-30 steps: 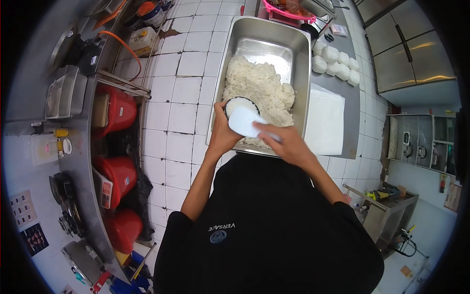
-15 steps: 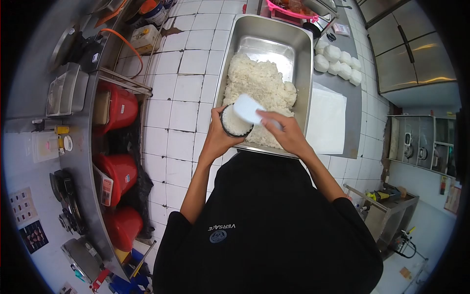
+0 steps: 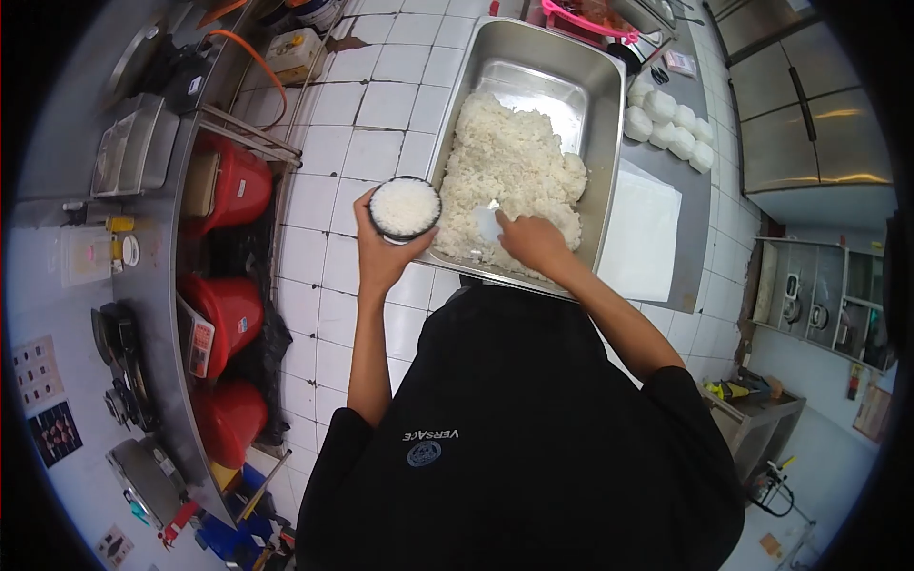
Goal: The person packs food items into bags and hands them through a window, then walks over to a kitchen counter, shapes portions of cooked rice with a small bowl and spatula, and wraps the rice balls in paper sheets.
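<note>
A white square-tiled floor (image 3: pixel 328 238) separates a long grey metal counter (image 3: pixel 157 276) from a tall steel cabinet (image 3: pixel 776 143).

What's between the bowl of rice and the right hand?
Head view, from bowl to right hand: left edge of the metal pan, loose rice, then the blade of the pale paddle.

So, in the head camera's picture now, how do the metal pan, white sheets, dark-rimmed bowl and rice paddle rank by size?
Largest to smallest, as they look:
1. metal pan
2. white sheets
3. dark-rimmed bowl
4. rice paddle, by its visible part only; the rest is hidden, so its full size is unsure.
</note>
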Available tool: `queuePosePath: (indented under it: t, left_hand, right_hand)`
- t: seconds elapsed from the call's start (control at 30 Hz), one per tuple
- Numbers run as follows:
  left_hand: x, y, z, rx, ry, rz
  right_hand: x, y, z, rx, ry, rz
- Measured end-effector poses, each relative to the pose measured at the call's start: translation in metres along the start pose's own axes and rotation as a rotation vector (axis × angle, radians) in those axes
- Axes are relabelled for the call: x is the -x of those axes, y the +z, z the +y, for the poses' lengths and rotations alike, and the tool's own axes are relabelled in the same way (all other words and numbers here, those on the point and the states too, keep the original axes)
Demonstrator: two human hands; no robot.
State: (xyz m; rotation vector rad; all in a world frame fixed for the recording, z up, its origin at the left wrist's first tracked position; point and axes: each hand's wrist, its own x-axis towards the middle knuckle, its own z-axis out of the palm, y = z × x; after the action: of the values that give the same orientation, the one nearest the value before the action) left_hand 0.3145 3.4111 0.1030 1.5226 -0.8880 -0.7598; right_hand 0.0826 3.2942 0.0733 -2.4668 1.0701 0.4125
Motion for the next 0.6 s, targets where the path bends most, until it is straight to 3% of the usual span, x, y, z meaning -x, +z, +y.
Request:
queuePosePath:
  t: [0.07, 0.2, 0.37, 0.43, 0.5, 0.53, 0.6]
  left_hand:
    - [0.003, 0.004, 0.002, -0.146, 0.037, -0.044]
    - [0.008, 0.012, -0.013, -0.055, 0.026, -0.041]
    - [0.008, 0.010, 0.000, -0.102, 0.019, -0.053]
    - [0.006, 0.009, 0.013, -0.267, 0.049, -0.066]
    - [0.004, 0.011, 0.023, -0.372, 0.087, -0.087]
    - [0.004, 0.014, 0.025, -0.479, 0.129, -0.118]
    - [0.002, 0.029, 0.022, -0.506, 0.149, -0.137]
  right_hand:
    - [0.004, 0.008, -0.007, 0.003, -0.101, -0.091]
    - [0.015, -0.009, 0.009, -0.167, -0.185, -0.131]
    - [0.021, -0.008, 0.033, -0.471, -0.221, -0.066]
    - [0.028, -0.017, 0.033, -0.532, -0.214, -0.065]
    - [0.044, -0.030, 0.029, -0.646, -0.043, 0.167]
    - [0.052, -0.047, 0.019, -0.646, -0.043, 0.165]
    - [0.063, -0.075, -0.013, -0.478, 0.176, 0.269]
